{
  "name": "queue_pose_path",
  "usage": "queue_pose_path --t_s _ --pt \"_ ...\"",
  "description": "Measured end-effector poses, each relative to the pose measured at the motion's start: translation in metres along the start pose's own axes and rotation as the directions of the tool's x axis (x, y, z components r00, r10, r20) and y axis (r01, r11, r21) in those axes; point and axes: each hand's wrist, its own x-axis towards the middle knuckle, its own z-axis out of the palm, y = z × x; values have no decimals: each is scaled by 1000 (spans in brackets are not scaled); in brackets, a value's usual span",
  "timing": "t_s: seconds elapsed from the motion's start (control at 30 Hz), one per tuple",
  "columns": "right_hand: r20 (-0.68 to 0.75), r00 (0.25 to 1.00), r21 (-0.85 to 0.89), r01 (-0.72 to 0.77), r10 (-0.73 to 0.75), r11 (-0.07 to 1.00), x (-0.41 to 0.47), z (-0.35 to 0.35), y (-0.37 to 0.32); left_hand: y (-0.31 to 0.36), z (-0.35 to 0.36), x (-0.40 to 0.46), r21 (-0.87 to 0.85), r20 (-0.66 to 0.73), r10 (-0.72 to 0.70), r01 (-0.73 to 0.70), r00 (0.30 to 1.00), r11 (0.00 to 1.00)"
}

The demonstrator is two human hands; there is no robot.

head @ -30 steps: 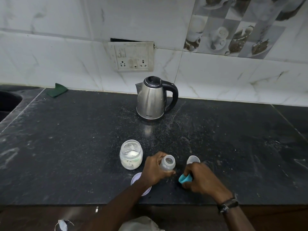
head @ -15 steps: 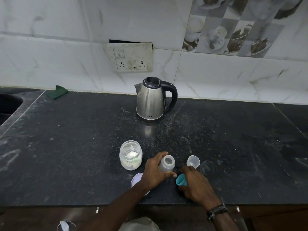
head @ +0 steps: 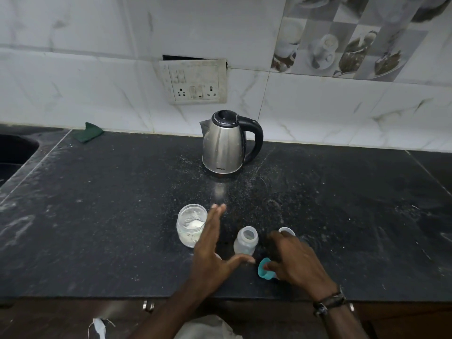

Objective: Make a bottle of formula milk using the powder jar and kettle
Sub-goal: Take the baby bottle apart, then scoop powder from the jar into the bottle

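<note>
From the head view, the left hand reaches forward over the dark table, fingers straight and together, thumb spread wide toward the open bottle — it holds nothing. The bottle stands upright between the two hands, just right of that thumb, apart from the fingers. The powder jar, lid off, sits just left of the left hand; the kettle stands well behind by the wall. The right hand hangs low over the teal cap, fingers curled and blurred — it seems to pinch the cap's edge. Half a second ago the left hand gripped the bottle; now it has let go.
</note>
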Motion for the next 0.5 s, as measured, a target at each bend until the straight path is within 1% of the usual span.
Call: queue_pose_path --t_s 0.07,0.1,0.17,0.2,0.3,0.43,0.5 --pt "-25 1000 9 4 -4 1000 2 -14 -3 0 -17 1 61 -125 31 -23 992 998" --pt "-41 999 12 4 -4 1000 3 -21 -5 -2 -26 2 84 -182 25 -10 983 996" --pt "-91 996 7 0 1 1000 6 -35 -11 -8 -43 3 69 -273 -48 69 961 995" --pt "-121 993 3 1 -1 1000 9 -42 -14 -12 -51 3 68 -290 -85 109 953 992" --pt "-188 982 6 18 -17 1000 20 -57 -26 -30 -69 4 120 -284 -185 226 941 967" --pt "-231 971 7 64 -60 998 37 -70 -46 -44 -72 4 105 -191 -342 365 920 925" --pt "-247 965 7 90 -85 996 43 -73 -57 -48 -70 2 95 -143 -378 393 915 915"
